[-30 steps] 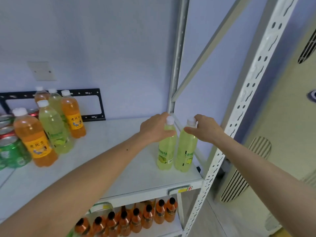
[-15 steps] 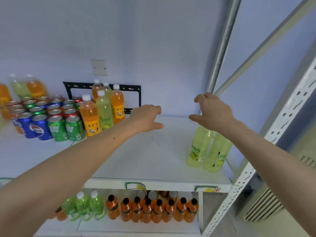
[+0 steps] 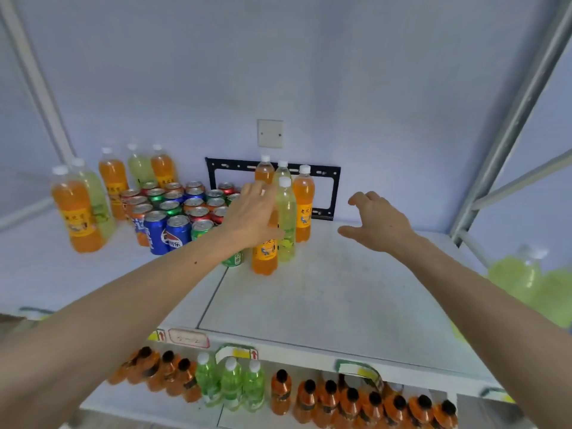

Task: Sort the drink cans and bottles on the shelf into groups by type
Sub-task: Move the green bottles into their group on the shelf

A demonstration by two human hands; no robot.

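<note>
Head view, looking down on a white metal shelf (image 3: pixel 325 292).

Left hand (image 3: pixel 252 216): stretched out over the middle of the shelf, fingers spread and fairly straight, in front of a cluster of bottles. It overlaps the upper half of an orange drink bottle (image 3: pixel 264 255) whose lower body and label show below the palm. Cannot tell whether the fingers touch that bottle or only hang in front of it; no closed grip is visible.

Right hand (image 3: pixel 376 222): over bare shelf to the right of the cluster, fingers loosely spread and slightly curled, holding nothing, apart from every bottle.

Cluster, mid-shelf toward the back edge:
- yellow-green bottle with white cap (image 3: pixel 286 218), upright, just right of the left hand, touching or nearly touching the front orange bottle
- second orange bottle (image 3: pixel 304 205) just right of and behind it
- two more bottle tops behind, one orange (image 3: pixel 264 170), one pale green (image 3: pixel 282 170)

Left of the cluster: block of upright cans (image 3: pixel 182 209), red, green, orange and blue tops mixed; two blue Pepsi cans (image 3: pixel 168 233) at its front. One green can (image 3: pixel 233 258) shows below the left wrist.

Back left corner: mixed orange and yellow-green bottles (image 3: pixel 83 205), upright.

Far right edge: blurred yellow-green bottles (image 3: pixel 526 277) by the shelf upright.

Lower shelf: row of dark-capped orange bottles (image 3: pixel 353 400) and three white-capped green bottles (image 3: pixel 230 382).

Back wall: black metal bracket (image 3: pixel 335 193), blank wall plate (image 3: pixel 270 133).
</note>
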